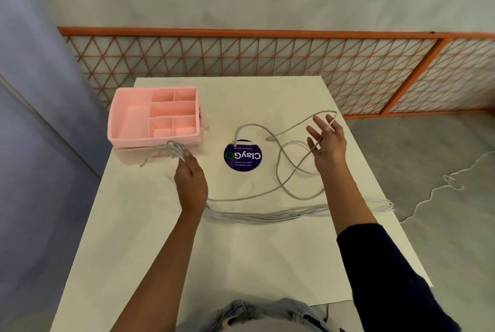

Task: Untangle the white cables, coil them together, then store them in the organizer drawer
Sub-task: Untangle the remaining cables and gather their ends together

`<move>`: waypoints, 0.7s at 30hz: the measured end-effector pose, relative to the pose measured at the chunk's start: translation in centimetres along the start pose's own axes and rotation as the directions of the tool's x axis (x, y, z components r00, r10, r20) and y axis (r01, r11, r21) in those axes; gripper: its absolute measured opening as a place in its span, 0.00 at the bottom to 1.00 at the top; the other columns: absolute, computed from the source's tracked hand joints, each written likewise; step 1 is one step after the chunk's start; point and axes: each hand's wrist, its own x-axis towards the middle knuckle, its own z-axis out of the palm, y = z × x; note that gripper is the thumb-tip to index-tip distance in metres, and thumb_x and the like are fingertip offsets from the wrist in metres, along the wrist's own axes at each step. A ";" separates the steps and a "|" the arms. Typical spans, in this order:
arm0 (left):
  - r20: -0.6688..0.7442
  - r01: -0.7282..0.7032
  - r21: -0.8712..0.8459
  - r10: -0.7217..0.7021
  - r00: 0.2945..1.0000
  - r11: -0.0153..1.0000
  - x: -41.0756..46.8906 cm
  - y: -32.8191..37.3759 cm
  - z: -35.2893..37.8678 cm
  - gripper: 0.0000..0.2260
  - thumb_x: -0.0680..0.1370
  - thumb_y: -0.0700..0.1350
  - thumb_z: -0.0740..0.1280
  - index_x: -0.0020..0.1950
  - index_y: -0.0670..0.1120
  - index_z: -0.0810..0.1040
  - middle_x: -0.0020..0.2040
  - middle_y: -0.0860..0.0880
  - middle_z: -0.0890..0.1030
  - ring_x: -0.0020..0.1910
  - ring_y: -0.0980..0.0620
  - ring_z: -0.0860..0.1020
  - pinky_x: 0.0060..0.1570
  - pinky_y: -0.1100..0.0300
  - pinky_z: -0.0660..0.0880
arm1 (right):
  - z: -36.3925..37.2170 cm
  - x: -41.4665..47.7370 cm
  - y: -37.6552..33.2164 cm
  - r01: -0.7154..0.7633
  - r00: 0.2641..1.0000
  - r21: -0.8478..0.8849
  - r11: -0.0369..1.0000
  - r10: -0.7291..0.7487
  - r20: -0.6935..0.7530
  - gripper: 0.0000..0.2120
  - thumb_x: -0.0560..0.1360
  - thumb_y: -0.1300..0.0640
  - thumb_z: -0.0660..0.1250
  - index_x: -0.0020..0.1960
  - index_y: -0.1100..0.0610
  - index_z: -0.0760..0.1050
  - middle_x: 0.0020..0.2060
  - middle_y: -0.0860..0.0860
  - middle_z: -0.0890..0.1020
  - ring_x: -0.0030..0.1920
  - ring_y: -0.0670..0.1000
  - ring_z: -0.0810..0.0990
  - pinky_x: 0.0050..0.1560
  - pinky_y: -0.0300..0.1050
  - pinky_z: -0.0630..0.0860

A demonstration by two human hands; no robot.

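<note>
1. Compartments of several sizes divided the pink organizer (131, 120), which sat at the far left edge of the white bench (241, 264); every compartment that showed held nothing.
2. Just in front of the organizer, the left hand (190, 179) lay palm down, its fingers (186, 157) curled and clamped on a bunch of loops of the white cables (267, 216). The loops fanned out from the fingertips towards the organizer's near wall, blurred there, so I could not tell whether they touched it.
3. From under the left wrist a thick bundle of the same cables ran flat across the bench to its right edge, where its looped end hung just over the side.
4. A round purple sticker (243, 155) marked "ClayGo" lay between the two hands, with one cable plug resting on its far rim.
5. Loose single strands curved in wide, overlapping loops right of the sticker, passing under the right forearm.
6. The right hand (328, 141) was raised above those loops with its fingers (318, 121) spread apart and straight; one strand crossed them near the tips. A dark sleeve (388, 264) covered that arm from below the wrist.
7. On the grey floor (428, 144) to the right, another pale cord (452, 180) trailed loose.
</note>
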 end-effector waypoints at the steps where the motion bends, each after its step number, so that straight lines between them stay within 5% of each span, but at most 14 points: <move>1: 0.019 -0.027 0.029 0.026 0.999 0.999 -0.3 0.1 0.2 0.18 0.84 0.49 0.51 0.35 0.45 0.62 0.29 0.49 0.66 0.28 0.51 0.64 0.32 0.56 0.63 | -0.6 0.2 -0.6 0.056 0.998 0.014 0.998 -0.055 -0.036 0.13 0.81 0.60 0.57 0.62 0.49 0.69 0.50 0.46 0.83 0.42 0.46 0.81 0.41 0.39 0.74; 6: 0.097 -0.147 0.124 0.136 0.986 0.981 -1.5 0.7 0.8 0.17 0.84 0.47 0.51 0.41 0.39 0.66 0.28 0.47 0.67 0.26 0.51 0.65 0.26 0.66 0.63 | -4.1 1.3 -2.3 0.216 0.959 0.062 0.974 -0.200 -0.200 0.15 0.82 0.61 0.53 0.64 0.47 0.69 0.43 0.47 0.81 0.34 0.44 0.79 0.34 0.37 0.72; 13: 0.195 -0.268 0.139 0.239 0.951 0.953 -2.5 1.7 1.5 0.15 0.84 0.46 0.50 0.48 0.38 0.71 0.28 0.46 0.68 0.26 0.52 0.66 0.26 0.67 0.64 | -8.7 1.8 -0.8 0.298 0.888 0.005 0.955 -0.275 -0.368 0.18 0.83 0.62 0.51 0.68 0.48 0.68 0.42 0.46 0.80 0.30 0.41 0.78 0.32 0.35 0.71; 21: 0.257 -0.320 0.153 0.275 0.926 0.935 -3.3 1.6 2.0 0.16 0.84 0.48 0.50 0.49 0.38 0.71 0.27 0.48 0.65 0.24 0.52 0.62 0.26 0.63 0.60 | -12.3 1.2 2.6 0.092 0.856 0.204 0.975 0.027 -0.517 0.18 0.81 0.61 0.51 0.70 0.52 0.63 0.48 0.54 0.79 0.36 0.49 0.80 0.34 0.38 0.73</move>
